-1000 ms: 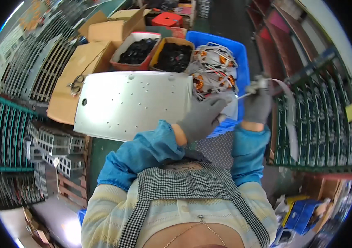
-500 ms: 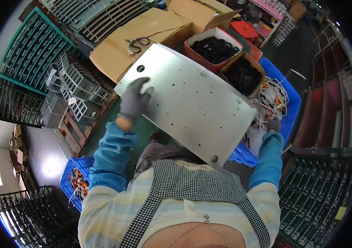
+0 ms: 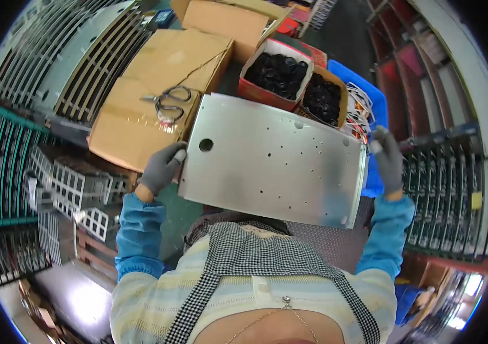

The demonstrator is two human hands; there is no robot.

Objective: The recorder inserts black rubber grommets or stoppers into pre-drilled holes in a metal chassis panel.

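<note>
A flat silver metal panel (image 3: 278, 166) with a large round hole and several small ones lies crosswise in front of me, tilted slightly down to the right. Gloved in grey, my left hand (image 3: 162, 166) has its thumb and fingers together at the panel's left edge. My right hand (image 3: 388, 160), also in a grey glove, is raised just beyond the right edge with its fingers apart and nothing visible in them. Whatever supports the panel is hidden beneath it.
Black-handled scissors (image 3: 169, 103) lie on a cardboard box (image 3: 135, 86) at the far left. Behind the panel, a red-and-white box (image 3: 264, 94) and a cardboard box (image 3: 341, 109) hold black round parts. A blue bin (image 3: 377, 106) holds white cables. Racks stand on both sides.
The panel has turned nearer to level across my front. My left hand has moved from over its face to the left edge; my right hand has come up beside the right edge.
</note>
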